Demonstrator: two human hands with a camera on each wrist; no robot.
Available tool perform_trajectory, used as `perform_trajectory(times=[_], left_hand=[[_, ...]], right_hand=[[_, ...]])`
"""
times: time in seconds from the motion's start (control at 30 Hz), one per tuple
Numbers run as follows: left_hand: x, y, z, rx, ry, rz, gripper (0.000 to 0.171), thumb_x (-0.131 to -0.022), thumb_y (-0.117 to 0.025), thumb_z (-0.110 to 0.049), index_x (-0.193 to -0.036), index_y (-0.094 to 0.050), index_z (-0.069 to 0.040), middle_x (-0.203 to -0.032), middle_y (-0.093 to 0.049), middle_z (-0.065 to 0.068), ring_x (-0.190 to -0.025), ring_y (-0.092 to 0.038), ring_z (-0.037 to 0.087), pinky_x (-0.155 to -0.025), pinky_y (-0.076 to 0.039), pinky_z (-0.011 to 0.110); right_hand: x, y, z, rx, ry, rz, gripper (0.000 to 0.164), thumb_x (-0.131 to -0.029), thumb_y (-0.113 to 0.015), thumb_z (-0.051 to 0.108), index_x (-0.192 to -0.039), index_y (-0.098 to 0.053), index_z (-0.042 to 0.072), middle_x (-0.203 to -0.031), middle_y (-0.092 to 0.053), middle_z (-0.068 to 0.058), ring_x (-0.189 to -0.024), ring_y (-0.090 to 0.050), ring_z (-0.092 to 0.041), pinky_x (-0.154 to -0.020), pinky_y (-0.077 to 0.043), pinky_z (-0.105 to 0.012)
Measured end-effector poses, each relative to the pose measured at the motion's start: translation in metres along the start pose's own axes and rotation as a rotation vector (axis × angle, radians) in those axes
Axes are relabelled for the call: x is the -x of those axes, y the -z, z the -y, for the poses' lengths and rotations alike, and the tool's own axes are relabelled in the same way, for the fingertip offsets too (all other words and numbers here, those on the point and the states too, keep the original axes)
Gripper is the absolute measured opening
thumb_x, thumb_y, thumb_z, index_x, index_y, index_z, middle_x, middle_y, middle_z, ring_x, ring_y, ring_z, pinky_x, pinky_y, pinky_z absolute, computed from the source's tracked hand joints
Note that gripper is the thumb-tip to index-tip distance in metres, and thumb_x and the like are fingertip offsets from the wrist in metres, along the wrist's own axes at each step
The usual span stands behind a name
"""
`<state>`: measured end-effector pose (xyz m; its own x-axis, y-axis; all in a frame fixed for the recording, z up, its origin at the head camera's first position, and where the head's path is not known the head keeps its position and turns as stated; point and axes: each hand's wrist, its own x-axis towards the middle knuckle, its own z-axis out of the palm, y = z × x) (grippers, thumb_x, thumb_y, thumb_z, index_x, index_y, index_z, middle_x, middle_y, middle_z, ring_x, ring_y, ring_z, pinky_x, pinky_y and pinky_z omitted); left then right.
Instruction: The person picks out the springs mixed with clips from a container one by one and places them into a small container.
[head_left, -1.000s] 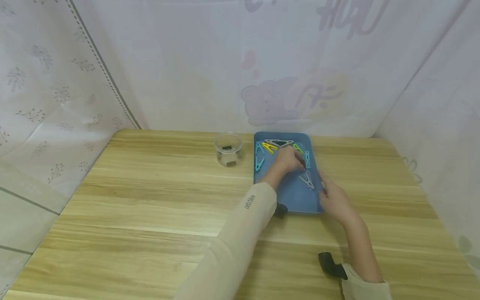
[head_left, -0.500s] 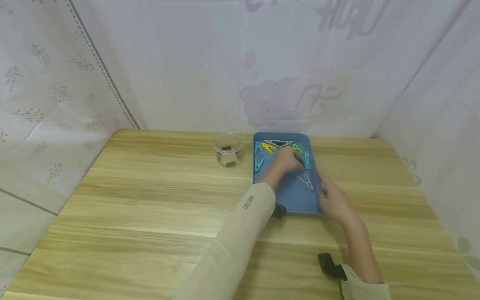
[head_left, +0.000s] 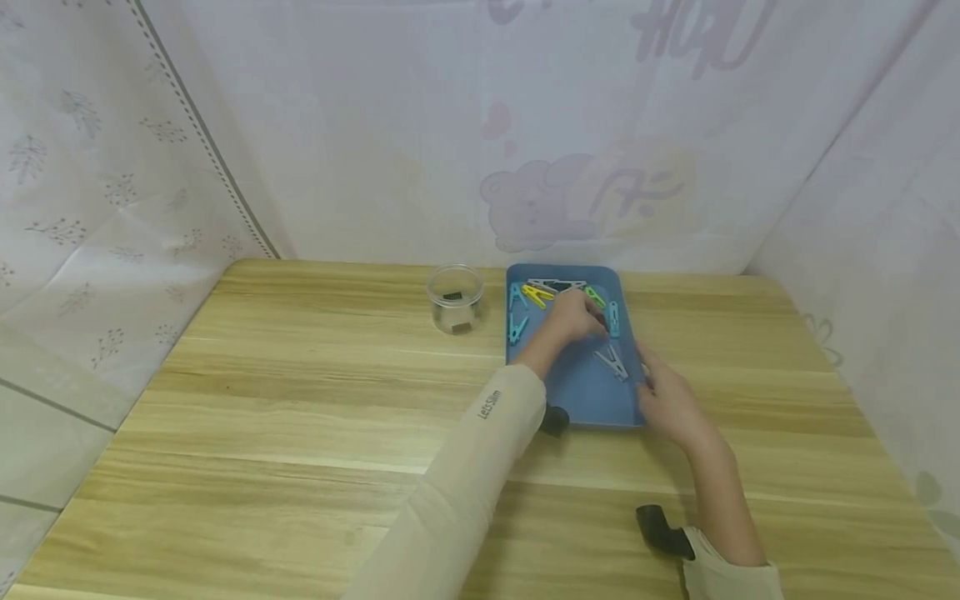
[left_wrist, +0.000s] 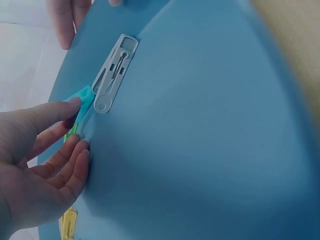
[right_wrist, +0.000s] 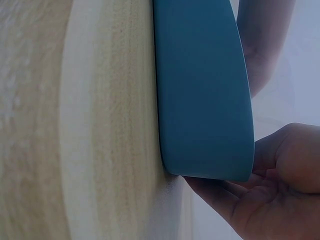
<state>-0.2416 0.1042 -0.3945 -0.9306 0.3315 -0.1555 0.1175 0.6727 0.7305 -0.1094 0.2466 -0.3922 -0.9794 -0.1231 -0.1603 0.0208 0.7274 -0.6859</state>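
Observation:
My left hand (head_left: 573,315) is over the far half of a blue tray (head_left: 600,406). Its thumb and forefinger pinch a small dark ridged piece (left_wrist: 70,121), mostly hidden by the fingers. Beside that hand lie a turquoise clothespin (head_left: 614,319) and a grey clothespin (head_left: 612,363). Against the far wall are a yellow clothespin (head_left: 537,296), a green clothespin (head_left: 594,297) and grey ones. More turquoise clothespins (head_left: 518,330) line the tray's left side. My right hand (head_left: 669,402) grips the tray's right edge, thumb at the rim and fingers against the outside.
Left of the tray stands a clear round tub (head_left: 456,315) with dark ridged pieces (head_left: 452,296) inside. Everything sits on a wood-grain table (head_left: 300,417), whose far edge meets a printed curtain (head_left: 375,167). Dark wrist mounts (head_left: 663,533) stick out by both sleeves.
My left forearm has shifted slightly to the left, with the hand staying at nearly the same spot over the tray. The right hand and the clothespins have not moved.

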Motion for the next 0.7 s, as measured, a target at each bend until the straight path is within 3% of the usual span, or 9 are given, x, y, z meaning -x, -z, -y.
perform_trajectory(times=[0.23, 0.5, 0.7], left_hand=[[-0.0003, 0.0013, -0.002, -0.032, -0.011, -0.003, 0.022, -0.082, -0.083, -0.022, -0.102, -0.079, -0.016, -0.119, -0.072, -0.003, -0.115, -0.062, 0.016, -0.089, -0.052, 0.023], [0.0025, 0.0046, -0.0063, -0.056, -0.012, -0.017, 0.013, -0.084, -0.082, -0.024, -0.095, -0.081, -0.017, -0.138, -0.061, 0.0, -0.119, -0.06, 0.018, -0.078, -0.052, 0.021], [0.0051, 0.0076, -0.0058, -0.035, -0.02, -0.04, 0.015, -0.084, -0.082, -0.024, -0.097, -0.08, -0.017, -0.136, -0.062, -0.001, -0.117, -0.06, 0.016, -0.076, -0.051, 0.02]], right_hand=[[0.0002, 0.0008, -0.0006, 0.019, -0.006, -0.001, 0.064, -0.099, -0.038, -0.003, -0.157, -0.009, -0.007, -0.153, -0.021, -0.041, -0.136, -0.026, -0.062, -0.106, -0.033, -0.07], [0.0017, 0.0013, 0.0022, 0.022, -0.013, 0.004, 0.064, -0.1, -0.036, -0.002, -0.157, -0.008, -0.006, -0.153, -0.02, -0.041, -0.135, -0.029, -0.062, -0.104, -0.036, -0.069], [0.0019, 0.0013, 0.0045, 0.023, -0.019, 0.005, 0.064, -0.1, -0.035, -0.001, -0.157, -0.008, -0.005, -0.154, -0.02, -0.04, -0.135, -0.029, -0.061, -0.105, -0.035, -0.068]])
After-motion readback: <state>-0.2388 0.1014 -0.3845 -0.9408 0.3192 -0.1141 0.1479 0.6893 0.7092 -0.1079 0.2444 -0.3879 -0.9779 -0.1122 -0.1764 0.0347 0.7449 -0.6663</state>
